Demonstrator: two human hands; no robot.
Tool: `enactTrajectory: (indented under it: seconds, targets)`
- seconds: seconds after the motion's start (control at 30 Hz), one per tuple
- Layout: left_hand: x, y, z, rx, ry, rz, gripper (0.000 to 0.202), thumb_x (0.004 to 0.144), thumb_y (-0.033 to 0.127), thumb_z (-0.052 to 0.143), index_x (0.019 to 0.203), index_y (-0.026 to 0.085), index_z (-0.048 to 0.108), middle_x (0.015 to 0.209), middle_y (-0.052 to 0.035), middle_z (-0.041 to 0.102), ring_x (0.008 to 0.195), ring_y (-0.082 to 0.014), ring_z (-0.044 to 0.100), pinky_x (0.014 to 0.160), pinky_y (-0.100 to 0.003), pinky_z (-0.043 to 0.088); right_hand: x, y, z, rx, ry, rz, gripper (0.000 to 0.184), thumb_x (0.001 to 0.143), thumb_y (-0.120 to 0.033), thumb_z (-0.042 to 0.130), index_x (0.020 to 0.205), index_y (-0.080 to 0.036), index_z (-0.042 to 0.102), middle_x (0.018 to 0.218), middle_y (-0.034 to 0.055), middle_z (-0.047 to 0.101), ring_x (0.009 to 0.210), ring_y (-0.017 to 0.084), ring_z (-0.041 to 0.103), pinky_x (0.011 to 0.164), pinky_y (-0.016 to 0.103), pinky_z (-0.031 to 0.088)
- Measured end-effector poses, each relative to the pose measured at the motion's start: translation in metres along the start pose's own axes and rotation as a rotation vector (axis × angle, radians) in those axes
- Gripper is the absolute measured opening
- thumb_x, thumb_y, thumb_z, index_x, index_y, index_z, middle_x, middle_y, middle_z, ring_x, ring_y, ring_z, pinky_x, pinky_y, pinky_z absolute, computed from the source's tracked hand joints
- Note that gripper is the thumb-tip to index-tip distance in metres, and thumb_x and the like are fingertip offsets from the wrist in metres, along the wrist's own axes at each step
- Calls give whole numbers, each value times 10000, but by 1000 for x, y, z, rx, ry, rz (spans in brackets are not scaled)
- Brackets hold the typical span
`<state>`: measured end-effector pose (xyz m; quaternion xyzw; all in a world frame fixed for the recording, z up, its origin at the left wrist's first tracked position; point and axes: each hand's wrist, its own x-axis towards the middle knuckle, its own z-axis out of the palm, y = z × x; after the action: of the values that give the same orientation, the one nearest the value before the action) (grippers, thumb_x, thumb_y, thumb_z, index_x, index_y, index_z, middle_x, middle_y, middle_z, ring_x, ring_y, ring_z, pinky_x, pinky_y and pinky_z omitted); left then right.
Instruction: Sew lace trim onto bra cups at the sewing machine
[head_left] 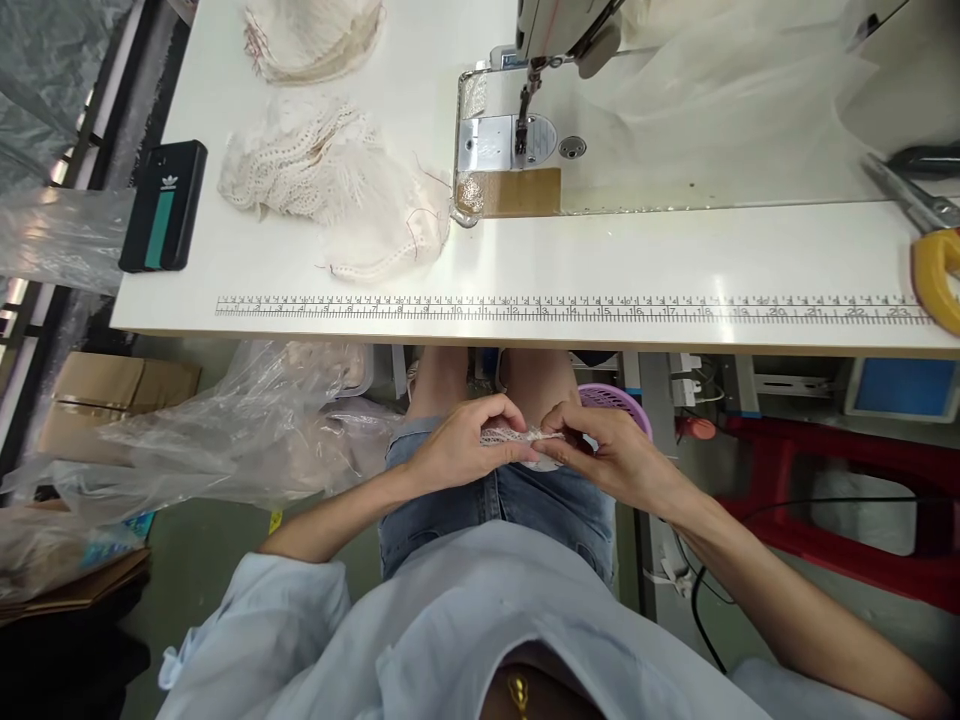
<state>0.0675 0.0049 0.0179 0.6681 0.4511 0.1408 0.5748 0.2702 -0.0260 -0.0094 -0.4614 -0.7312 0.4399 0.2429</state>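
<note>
The left hand (461,447) and right hand (628,455) pinch the lace (498,436) between their fingers (517,453) above the lap (487,500). Uneven pulling could tear it; a slack pinch might drop it.

Table ahead, hands over the lap

From my remote seat, I see the table (660,255) crossing ahead, the sewing machine (559,28) on its far side. Left of the machine lie the nearer lace heap (300,170) and, behind it, the farther lace heap (319,38); the phone (163,207) sits left of both. I find scissors (924,255) at the right end, a ruler scale (570,310) along the near edge. On this side, a lace piece (501,436) is between left hand (480,440) and right hand (615,452), with a stool (862,450) farther right.
</note>
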Motion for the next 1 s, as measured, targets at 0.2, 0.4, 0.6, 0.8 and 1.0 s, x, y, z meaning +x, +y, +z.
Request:
enactTrajectory:
  seconds: [0.2, 0.4, 0.6, 0.8, 1.0]
  targets:
    - [0, 1, 2, 7, 27, 62, 164, 790, 311, 660, 794, 152, 625, 824, -21, 603, 776, -127, 564, 719, -235, 420, 0, -2, 0, -7, -9, -4, 193, 913, -350, 509, 798, -196, 533, 606, -46, 506, 517, 90, 400, 496, 226, 277]
    - [0, 2, 2, -29, 13, 19, 114, 833, 251, 587, 798, 145, 615, 829, -21, 596, 764, -112, 551, 715, -226, 420, 1, -5, 1, -12, -18, -8, 185, 916, -331, 495, 792, -199, 533, 583, -53, 461, 501, 92, 361, 479, 226, 270]
    - [-2, 1, 2, -165, -24, 6, 85, 840, 211, 552, 783, 148, 556, 828, -23, 547, 772, -119, 516, 732, -239, 406, -2, -5, 2, -15, -34, -17, 156, 915, -313, 494, 807, -201, 509, 578, -60, 441, 491, 90, 347, 471, 224, 259]
    - [-4, -7, 14, -256, 44, 164, 134, 893, 229, 481, 775, 164, 483, 802, -15, 459, 755, -122, 455, 736, -256, 388, -2, -5, 3, 43, -46, -14, 153, 913, -312, 499, 808, -202, 489, 593, -58, 437, 507, 90, 356, 487, 224, 275]
    - [0, -21, 25, -337, 127, 302, 160, 912, 258, 480, 775, 175, 473, 792, -4, 449, 758, -115, 455, 756, -258, 396, 0, -5, 3, 129, -49, 23, 196, 915, -355, 492, 796, -199, 495, 606, -44, 453, 516, 98, 360, 486, 234, 274]
